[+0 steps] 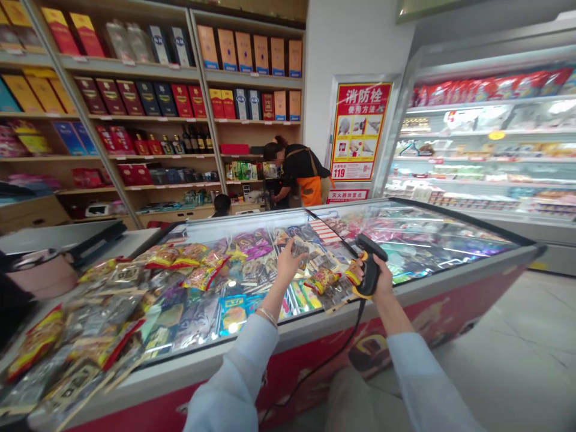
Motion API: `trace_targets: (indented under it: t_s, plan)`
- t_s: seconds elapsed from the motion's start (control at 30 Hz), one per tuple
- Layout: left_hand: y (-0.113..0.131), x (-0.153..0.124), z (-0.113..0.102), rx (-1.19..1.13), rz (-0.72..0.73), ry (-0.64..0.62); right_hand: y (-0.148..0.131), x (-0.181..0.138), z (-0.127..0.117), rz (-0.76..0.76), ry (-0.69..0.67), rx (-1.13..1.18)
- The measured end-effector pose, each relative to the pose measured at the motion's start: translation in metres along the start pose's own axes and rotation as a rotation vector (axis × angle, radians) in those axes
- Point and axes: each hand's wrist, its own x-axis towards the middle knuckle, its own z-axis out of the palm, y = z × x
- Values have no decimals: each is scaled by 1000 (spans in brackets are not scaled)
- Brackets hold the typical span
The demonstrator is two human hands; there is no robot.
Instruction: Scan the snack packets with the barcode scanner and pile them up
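Observation:
My right hand grips a black and yellow barcode scanner, its cable hanging down in front of the freezer. My left hand reaches over the glass top, thumb and fingers apart and curved. A greyish clear snack packet shows at its fingertips; whether they touch it I cannot tell. Between the hands, a red and yellow snack packet lies on the glass beside a dark clear packet. Another yellow and red packet is partly hidden behind the scanner.
Many snack packets are heaped on the left end of the chest freezer. A pink container stands at far left. Boxed goods fill the wooden shelves. A person in an orange apron bends behind the freezer; a lit refrigerated shelf stands right.

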Motion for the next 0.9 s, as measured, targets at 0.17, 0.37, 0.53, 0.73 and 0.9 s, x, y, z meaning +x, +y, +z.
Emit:
trace_targets:
  t_s: [0.17,0.37,0.53,0.73,0.9]
  plan:
    - [3,17,42,18,22,-119,-2,-5,-36,-22,86,33]
    - [-20,36,69,74,93,-274,2,1,-54,-21,145,46]
    - [-32,49,76,132,123,-304,7,8,-54,-1,183,21]
    - [-41,47,78,205,152,-275,6,8,-53,-1,198,2]
    - [-41,44,73,193,156,-247,6,11,-53,-2,219,-6]
